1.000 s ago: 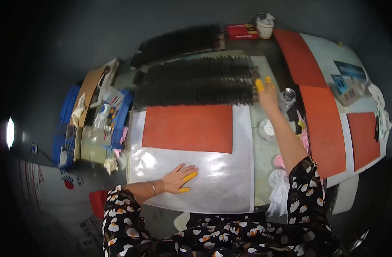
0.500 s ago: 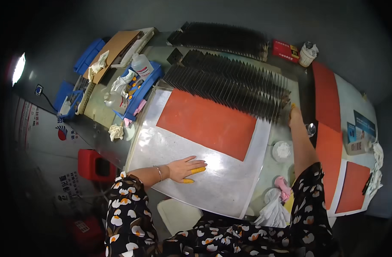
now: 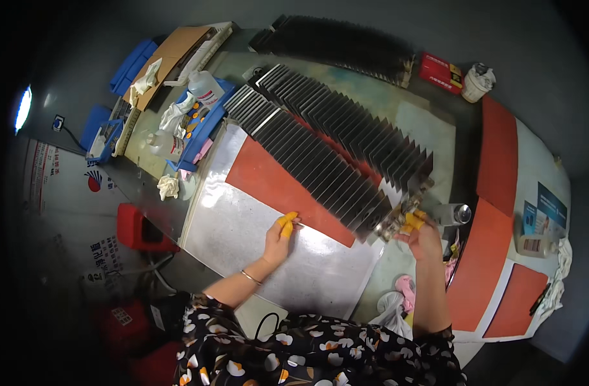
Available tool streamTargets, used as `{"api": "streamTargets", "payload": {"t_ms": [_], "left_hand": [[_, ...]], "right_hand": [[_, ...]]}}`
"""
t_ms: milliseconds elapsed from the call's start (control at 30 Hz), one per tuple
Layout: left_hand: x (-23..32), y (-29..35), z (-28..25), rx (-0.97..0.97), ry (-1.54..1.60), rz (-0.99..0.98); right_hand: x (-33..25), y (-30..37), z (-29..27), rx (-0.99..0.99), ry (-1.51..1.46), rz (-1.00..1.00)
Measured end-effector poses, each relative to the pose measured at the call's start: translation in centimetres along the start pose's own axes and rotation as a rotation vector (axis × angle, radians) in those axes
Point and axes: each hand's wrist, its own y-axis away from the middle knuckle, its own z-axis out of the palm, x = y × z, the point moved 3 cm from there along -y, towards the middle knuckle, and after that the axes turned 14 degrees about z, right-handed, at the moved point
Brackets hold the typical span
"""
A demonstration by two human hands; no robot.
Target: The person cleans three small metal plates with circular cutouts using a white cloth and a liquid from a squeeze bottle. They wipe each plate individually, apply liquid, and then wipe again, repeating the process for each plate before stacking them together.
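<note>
A long black pleated bellows cover (image 3: 326,174), with two rows of stiff fins, lies slantwise across the red mat (image 3: 281,186) on the bench. My right hand (image 3: 423,239), yellow covers on its fingertips, is closed on the metal-looking near right end of this cover. In front of the red mat's near edge, over the pale sheet (image 3: 294,270), my left hand (image 3: 278,241) has its yellow-covered thumb and finger pinched together. Whatever sits at those fingertips is too small to make out. A clear bottle (image 3: 450,214) stands just beyond my right hand.
Another black finned cover (image 3: 339,48) lies at the back. At left is a blue tray (image 3: 208,138) with bottles and cloths. A red box (image 3: 441,72) and a white tub (image 3: 478,83) stand back right. Pink cloth (image 3: 405,291) and a white bag (image 3: 391,307) lie near my right forearm.
The cover's right end has come nearer to me with my right hand, and its rows now slant over the red mat. My left hand has gone from flat to pinched.
</note>
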Motion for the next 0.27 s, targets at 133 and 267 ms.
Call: {"api": "streamTargets", "payload": {"t_ms": [133, 267], "left_hand": [[-0.9, -5.0, 3.7, 0.388, 0.837, -0.225], [3.4, -11.5, 6.2, 0.345, 1.355, -0.260]], "right_hand": [[1.2, -0.1, -0.6, -0.209, 0.001, 0.089], [0.8, -0.9, -0.6, -0.240, 0.006, 0.164]]}}
